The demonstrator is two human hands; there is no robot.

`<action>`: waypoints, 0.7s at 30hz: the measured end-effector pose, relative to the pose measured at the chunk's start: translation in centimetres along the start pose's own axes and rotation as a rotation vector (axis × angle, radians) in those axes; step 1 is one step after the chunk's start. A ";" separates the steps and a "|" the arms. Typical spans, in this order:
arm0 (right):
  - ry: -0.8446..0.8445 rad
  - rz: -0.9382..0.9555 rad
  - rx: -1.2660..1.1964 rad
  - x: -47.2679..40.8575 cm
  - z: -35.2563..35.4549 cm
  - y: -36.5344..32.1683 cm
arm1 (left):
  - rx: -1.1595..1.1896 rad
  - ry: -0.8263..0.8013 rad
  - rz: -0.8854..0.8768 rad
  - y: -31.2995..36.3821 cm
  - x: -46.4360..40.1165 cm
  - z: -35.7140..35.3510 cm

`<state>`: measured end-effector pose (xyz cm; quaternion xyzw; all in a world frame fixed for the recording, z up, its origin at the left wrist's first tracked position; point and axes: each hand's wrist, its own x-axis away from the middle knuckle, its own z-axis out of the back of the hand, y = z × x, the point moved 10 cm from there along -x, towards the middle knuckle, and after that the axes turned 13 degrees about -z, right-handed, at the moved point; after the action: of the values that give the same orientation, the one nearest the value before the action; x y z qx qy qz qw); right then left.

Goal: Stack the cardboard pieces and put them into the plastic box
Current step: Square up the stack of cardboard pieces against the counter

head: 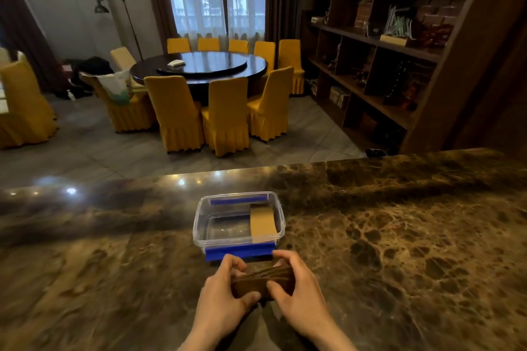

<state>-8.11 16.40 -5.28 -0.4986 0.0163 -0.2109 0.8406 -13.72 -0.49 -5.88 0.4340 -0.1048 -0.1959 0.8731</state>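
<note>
A stack of brown cardboard pieces [263,279] stands on edge on the marble counter, squeezed between both hands. My left hand [225,291] grips its left end and my right hand [296,285] grips its right end. Just beyond the hands sits a clear plastic box [199,225] with blue clips, its top uncovered. One tan cardboard piece [263,224] lies inside the box along its right side. The near face of the stack is partly hidden by my thumbs.
The brown marble counter [399,236] stretches left and right, its far edge just behind the box. Past it are a tiled floor, a round dark table [199,65] with yellow chairs, and a wooden shelf [399,37] at the right.
</note>
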 end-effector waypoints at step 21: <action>0.138 -0.232 -0.224 -2.2 -0.2 3.9 | 0.526 0.529 0.125 -1.6 -0.3 -2.7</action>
<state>-8.88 18.65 -9.09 -0.5721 0.0396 -0.3368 0.7468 -13.47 0.65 -8.80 0.6719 0.0515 0.0102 0.7388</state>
